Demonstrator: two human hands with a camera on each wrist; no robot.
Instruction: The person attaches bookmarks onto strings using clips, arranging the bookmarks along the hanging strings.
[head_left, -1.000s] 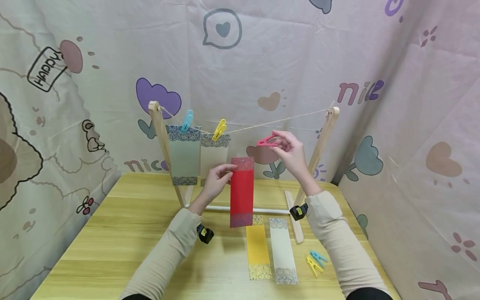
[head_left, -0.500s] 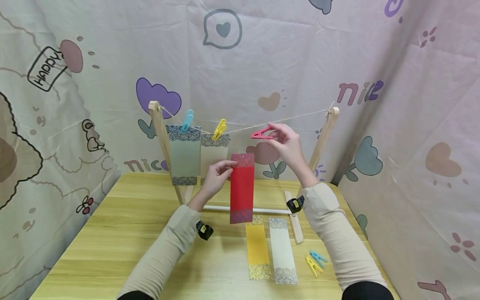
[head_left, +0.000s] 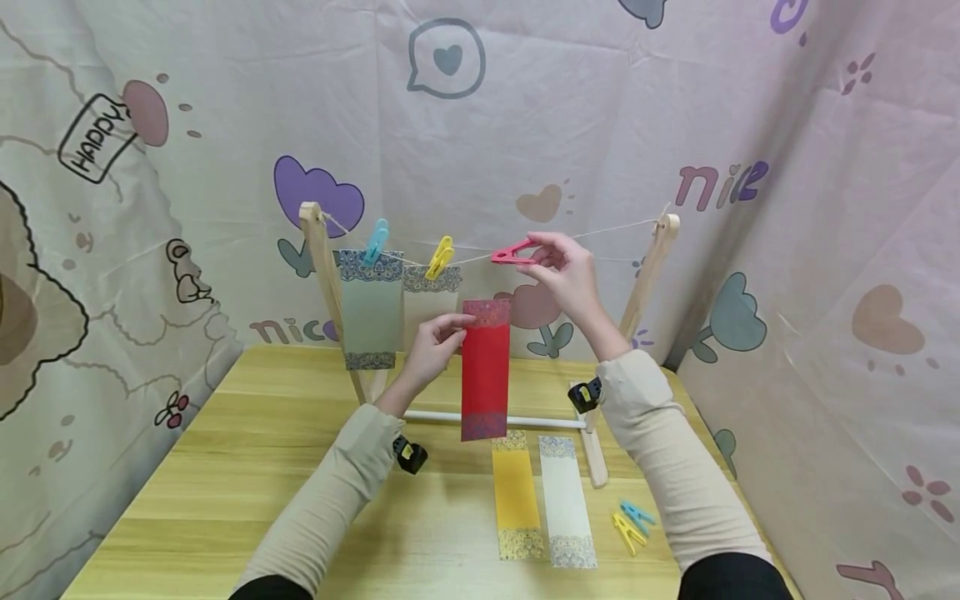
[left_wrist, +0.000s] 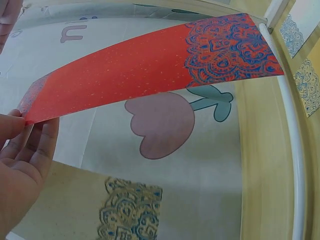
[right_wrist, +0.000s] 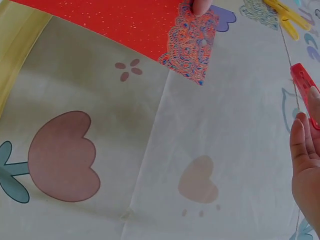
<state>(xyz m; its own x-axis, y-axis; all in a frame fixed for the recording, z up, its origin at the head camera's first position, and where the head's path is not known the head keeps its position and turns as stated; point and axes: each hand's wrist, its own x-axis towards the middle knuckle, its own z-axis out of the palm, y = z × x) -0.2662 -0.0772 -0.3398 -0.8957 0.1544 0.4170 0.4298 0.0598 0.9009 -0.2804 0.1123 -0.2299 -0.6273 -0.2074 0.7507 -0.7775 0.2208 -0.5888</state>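
Note:
My left hand (head_left: 435, 348) pinches the upper left edge of a red paper card (head_left: 486, 375) with patterned bands at both ends. The card hangs upright below the string (head_left: 615, 230), apart from it. In my right hand (head_left: 566, 271) a pink clothespin (head_left: 513, 252) is held by its handles, its nose pointing left near the string and above the card. Left of it, a blue clothespin (head_left: 377, 242) holds a pale green card (head_left: 371, 317) on the string. A yellow clothespin (head_left: 439, 257) holds a cream card (left_wrist: 75, 205) beside that one, partly hidden behind my left hand.
Wooden posts (head_left: 651, 271) hold the string, with a white rod (head_left: 547, 422) low between them. On the table (head_left: 187, 483) lie a yellow card (head_left: 516, 500), a white card (head_left: 567, 500), a blue clothespin (head_left: 637, 515) and a yellow clothespin (head_left: 628, 533). A printed cloth (head_left: 480, 125) hangs behind.
My right hand has moved up and left with the pink clothespin, towards the string. My left hand has raised the red card a little. The hung cards stay put.

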